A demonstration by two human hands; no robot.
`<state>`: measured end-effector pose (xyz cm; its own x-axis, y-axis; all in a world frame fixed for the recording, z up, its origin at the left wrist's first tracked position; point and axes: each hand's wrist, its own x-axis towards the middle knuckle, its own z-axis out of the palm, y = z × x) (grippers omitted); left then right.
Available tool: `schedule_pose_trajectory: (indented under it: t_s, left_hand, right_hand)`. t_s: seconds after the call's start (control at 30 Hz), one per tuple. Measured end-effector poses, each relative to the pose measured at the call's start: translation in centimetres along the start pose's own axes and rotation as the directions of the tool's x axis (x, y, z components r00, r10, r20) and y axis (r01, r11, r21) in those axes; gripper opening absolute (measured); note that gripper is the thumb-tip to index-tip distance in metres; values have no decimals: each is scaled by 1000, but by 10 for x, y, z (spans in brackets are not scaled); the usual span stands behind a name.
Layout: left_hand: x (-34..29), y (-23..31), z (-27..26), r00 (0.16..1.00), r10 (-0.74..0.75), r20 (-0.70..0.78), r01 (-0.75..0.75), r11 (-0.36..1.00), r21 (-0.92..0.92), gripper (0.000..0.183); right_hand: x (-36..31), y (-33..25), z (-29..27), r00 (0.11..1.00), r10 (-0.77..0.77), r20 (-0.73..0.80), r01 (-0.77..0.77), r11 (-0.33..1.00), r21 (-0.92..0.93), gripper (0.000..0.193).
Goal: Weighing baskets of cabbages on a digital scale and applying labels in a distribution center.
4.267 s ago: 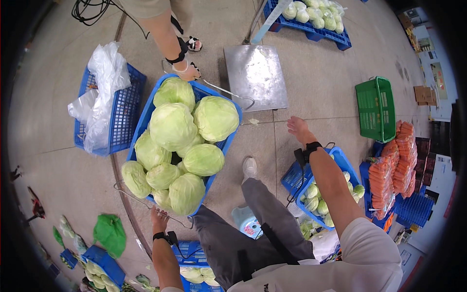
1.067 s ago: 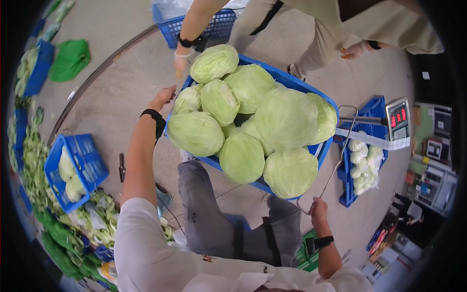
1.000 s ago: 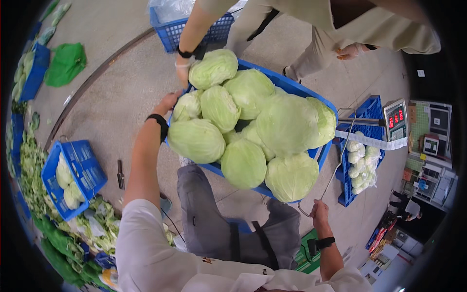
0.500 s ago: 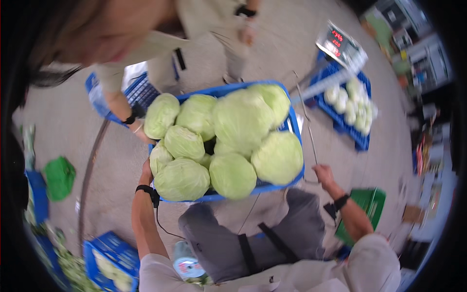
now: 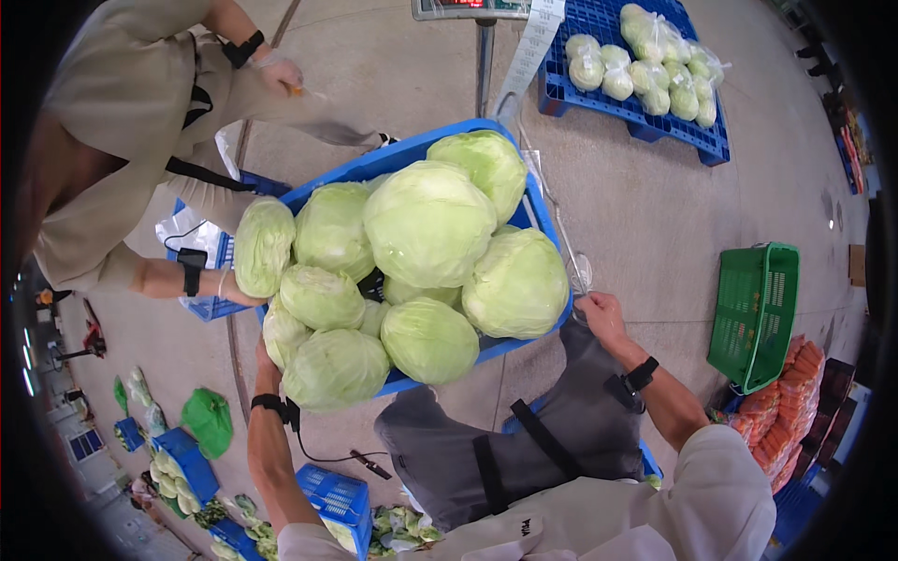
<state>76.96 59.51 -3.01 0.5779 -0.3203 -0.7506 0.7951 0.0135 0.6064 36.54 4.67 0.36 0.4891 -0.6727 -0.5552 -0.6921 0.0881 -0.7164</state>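
A blue plastic crate point(image 5: 426, 148) heaped with several pale green cabbages point(image 5: 430, 224) is tilted in front of me, its right end farther away. My left hand point(image 5: 266, 363) grips the crate's left end, its fingers largely hidden by the cabbages. Closed round the lower end of a long thin metal hook rod point(image 5: 564, 229), my right hand point(image 5: 604, 316) is beside the crate's near right corner. The rod runs up along the crate's right side. Another person's hand point(image 5: 239, 289) is at the crate's left end, just beyond mine.
At the far right, a blue pallet point(image 5: 636, 129) bears bagged white round vegetables point(image 5: 655, 75). A scale display point(image 5: 468, 9) on a post is beyond the crate. To my right are a green crate point(image 5: 756, 318) and orange-filled bags point(image 5: 774, 411); a green bag point(image 5: 207, 423) lies left.
The view has swung right, and the loaded crate now looks more slanted. The other person has straightened and turned left. Both my hands keep their holds.
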Motion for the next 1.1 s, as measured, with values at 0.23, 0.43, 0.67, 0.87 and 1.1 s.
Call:
schedule_pose_trajectory:
  t_s: [0.23,0.43,0.67,0.87,1.1]
  left_hand:
    - [72,21,111,999,-42,-5,42,997,67,40]
    - [136,15,128,982,188,2,-163,847,506,39]
    - [163,-11,217,981,194,-27,-143,803,579,40]
    - [139,-16,224,993,113,-36,-93,930,355,43]
    - [131,-1,230,983,170,-71,-134,925,356,48]
  right_hand:
    - [-25,28,-61,985,110,-130,-95,989,114,25]
    - [-30,44,-88,952,200,-234,-144,962,233,26]
    - [-16,56,-128,923,233,-306,-176,963,204,27]
    - [-7,37,-130,920,200,-338,-191,980,60,29]
    - [3,47,-127,931,152,-332,-164,986,-7,29]
